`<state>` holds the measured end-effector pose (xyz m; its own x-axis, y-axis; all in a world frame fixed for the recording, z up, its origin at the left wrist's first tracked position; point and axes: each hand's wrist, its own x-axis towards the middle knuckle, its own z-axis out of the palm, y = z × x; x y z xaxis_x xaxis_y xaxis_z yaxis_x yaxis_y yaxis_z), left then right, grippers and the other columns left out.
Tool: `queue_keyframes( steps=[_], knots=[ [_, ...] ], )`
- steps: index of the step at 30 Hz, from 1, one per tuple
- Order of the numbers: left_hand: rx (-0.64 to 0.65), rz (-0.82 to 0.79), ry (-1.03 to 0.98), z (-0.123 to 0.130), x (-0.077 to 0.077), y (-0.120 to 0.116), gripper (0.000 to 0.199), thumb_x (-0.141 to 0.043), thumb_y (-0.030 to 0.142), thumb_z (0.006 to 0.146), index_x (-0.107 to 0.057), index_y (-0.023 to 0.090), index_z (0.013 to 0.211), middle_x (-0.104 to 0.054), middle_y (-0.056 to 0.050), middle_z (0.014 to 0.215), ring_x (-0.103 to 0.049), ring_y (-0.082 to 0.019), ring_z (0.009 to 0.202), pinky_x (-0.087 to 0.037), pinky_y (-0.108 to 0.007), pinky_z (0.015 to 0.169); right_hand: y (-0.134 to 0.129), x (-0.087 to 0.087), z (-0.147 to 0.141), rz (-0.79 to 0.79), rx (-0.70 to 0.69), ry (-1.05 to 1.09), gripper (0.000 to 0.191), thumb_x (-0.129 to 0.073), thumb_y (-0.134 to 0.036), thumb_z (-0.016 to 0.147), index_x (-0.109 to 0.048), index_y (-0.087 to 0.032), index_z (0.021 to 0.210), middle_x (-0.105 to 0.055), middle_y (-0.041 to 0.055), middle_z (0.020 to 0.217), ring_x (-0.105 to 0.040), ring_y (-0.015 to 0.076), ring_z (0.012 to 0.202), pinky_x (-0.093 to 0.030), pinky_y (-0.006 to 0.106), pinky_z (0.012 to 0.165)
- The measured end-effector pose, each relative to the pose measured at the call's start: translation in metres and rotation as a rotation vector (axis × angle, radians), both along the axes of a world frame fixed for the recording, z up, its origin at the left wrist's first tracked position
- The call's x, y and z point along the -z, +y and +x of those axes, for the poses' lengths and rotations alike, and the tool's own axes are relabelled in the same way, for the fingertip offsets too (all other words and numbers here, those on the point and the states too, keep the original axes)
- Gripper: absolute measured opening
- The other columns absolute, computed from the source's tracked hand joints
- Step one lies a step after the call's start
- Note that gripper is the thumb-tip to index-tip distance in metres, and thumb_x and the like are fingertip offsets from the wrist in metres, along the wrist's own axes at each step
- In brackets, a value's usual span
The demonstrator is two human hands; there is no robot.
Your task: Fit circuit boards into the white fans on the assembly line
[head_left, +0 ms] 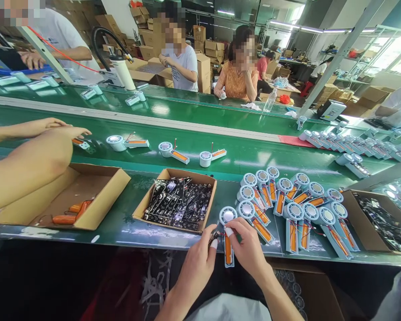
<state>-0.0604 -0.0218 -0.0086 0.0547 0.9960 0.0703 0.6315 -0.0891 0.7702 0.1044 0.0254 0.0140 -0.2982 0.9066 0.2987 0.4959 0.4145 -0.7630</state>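
My left hand (200,254) pinches a small dark circuit board (214,238) between thumb and fingers. Just to its right is a light-blue handheld fan housing (228,259) with a round head and an orange battery in its open handle. My right hand (249,245) closes its thumb and finger on this housing at the neck, where thin red wires run; the fingertips hide the exact contact. Several similar fan housings (293,211) with orange batteries lie grouped to the right. A shallow cardboard box (138,213) full of dark circuit boards stands beyond my left hand.
Another cardboard box (102,214) at left holds orange batteries (64,219); a co-worker's arms (36,151) reach over it. Fan housings (205,159) sit on the green conveyor belt (254,154). A box of boards (357,223) stands at right. People sit across the line.
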Motion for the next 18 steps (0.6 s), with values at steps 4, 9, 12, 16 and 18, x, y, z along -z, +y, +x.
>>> queue_keyframes(
  steps=[4, 9, 12, 16, 18],
  knots=[
    [-0.096, -0.018, -0.095, 0.004, 0.003, 0.0, 0.033, -0.039, 0.021, 0.093, -0.055, 0.02, 0.122, -0.077, -0.012, 0.11, -0.076, -0.026, 0.098, -0.062, -0.038, 0.078, -0.002, -0.004, 0.0, 0.13, -0.047, -0.221, 0.026, -0.044, -0.007, 0.094, -0.064, -0.021, 0.104, -0.065, 0.0076, 0.098, -0.062, 0.0221, 0.089, -0.053, 0.034, 0.077],
    [-0.108, 0.115, -0.053, 0.009, 0.003, 0.001, 0.036, -0.038, 0.015, 0.09, -0.059, 0.018, 0.119, -0.077, -0.011, 0.111, -0.077, -0.023, 0.097, -0.062, -0.035, 0.081, -0.003, -0.019, -0.003, 0.167, -0.105, -0.49, 0.027, -0.048, 0.0, 0.088, -0.064, -0.019, 0.098, -0.063, 0.0076, 0.096, -0.057, 0.0226, 0.082, -0.05, 0.034, 0.072],
    [-0.086, 0.2, -0.028, 0.011, 0.003, 0.002, 0.037, -0.038, 0.012, 0.09, -0.061, 0.017, 0.118, -0.078, -0.011, 0.112, -0.076, -0.022, 0.1, -0.062, -0.033, 0.084, -0.003, -0.023, -0.006, 0.172, -0.107, -0.589, 0.026, -0.051, 0.003, 0.084, -0.063, -0.019, 0.093, -0.063, 0.008, 0.095, -0.056, 0.0233, 0.08, -0.048, 0.035, 0.071],
    [-0.09, 0.257, -0.022, 0.012, 0.003, 0.002, 0.038, -0.039, 0.009, 0.088, -0.065, 0.016, 0.115, -0.078, -0.011, 0.109, -0.076, -0.022, 0.1, -0.062, -0.032, 0.086, 0.0, -0.022, -0.009, 0.115, -0.097, -0.583, 0.024, -0.051, 0.002, 0.085, -0.063, -0.019, 0.09, -0.062, 0.0078, 0.094, -0.056, 0.0228, 0.08, -0.047, 0.034, 0.071],
    [-0.1, 0.276, -0.022, 0.011, 0.003, 0.002, 0.039, -0.039, 0.009, 0.088, -0.066, 0.015, 0.116, -0.078, -0.011, 0.109, -0.076, -0.023, 0.1, -0.062, -0.033, 0.085, 0.001, -0.02, -0.009, 0.073, -0.102, -0.513, 0.024, -0.049, 0.0, 0.089, -0.063, -0.019, 0.092, -0.062, 0.0075, 0.095, -0.056, 0.022, 0.081, -0.047, 0.033, 0.072]
  ],
)
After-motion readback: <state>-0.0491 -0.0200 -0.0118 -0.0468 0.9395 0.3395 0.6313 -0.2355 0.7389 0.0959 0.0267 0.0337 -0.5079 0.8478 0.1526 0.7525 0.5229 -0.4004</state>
